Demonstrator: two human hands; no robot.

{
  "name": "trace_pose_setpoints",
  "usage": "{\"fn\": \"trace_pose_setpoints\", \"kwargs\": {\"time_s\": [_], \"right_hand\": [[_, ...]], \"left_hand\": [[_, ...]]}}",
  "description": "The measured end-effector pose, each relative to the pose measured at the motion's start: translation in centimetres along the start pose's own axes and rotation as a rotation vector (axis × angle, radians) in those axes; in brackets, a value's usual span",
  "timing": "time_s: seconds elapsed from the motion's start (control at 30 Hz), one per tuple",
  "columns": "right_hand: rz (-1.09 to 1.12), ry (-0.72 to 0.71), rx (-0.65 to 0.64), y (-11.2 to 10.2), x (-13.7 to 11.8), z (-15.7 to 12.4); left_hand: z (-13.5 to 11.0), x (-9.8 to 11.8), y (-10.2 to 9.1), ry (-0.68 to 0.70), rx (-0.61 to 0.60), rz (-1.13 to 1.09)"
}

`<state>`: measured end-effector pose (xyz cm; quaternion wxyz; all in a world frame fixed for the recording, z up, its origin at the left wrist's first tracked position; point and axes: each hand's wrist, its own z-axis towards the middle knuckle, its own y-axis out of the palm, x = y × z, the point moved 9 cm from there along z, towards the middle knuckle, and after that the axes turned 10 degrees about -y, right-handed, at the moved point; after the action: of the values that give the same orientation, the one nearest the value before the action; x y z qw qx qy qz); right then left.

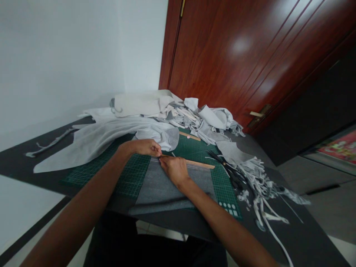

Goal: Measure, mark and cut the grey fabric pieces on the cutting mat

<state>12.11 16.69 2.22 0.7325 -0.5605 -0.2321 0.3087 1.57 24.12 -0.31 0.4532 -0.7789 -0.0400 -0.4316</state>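
Observation:
A grey piece of fabric point(164, 187) lies on a green cutting mat point(133, 172). A wooden ruler point(198, 163) rests across the fabric's far edge. My left hand point(146, 147) is closed in a pinch at the ruler's left end, at the fabric's corner. My right hand point(174, 170) lies on the fabric just below the ruler, fingers curled and pinched at the same spot. What the fingertips hold is too small to make out.
Heaps of pale grey fabric point(155, 111) cover the far part of the dark table point(300, 237). Black scissors point(226, 168) and cut strips point(261, 189) lie right of the mat. A second wooden stick point(189, 136) lies farther back. A red-brown door point(239, 55) stands behind.

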Motion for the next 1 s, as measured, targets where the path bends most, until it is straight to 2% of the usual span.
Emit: {"fn": "trace_pose_setpoints", "kwargs": {"time_s": [0.53, 0.7, 1.0], "right_hand": [[-0.024, 0.05, -0.079, 0.1, -0.4, 0.8], [-0.025, 0.084, -0.091, -0.2, 0.5, -0.1], [-0.041, 0.149, -0.094, -0.9, 3.2, -2.8]], "left_hand": [[-0.3, 0.6, -0.3, -0.02, 0.009, 0.016], [-0.6, 1.1, -0.1, -0.035, -0.026, 0.019], [-0.7, 1.5, -0.1, -0.021, -0.017, 0.05]]}}
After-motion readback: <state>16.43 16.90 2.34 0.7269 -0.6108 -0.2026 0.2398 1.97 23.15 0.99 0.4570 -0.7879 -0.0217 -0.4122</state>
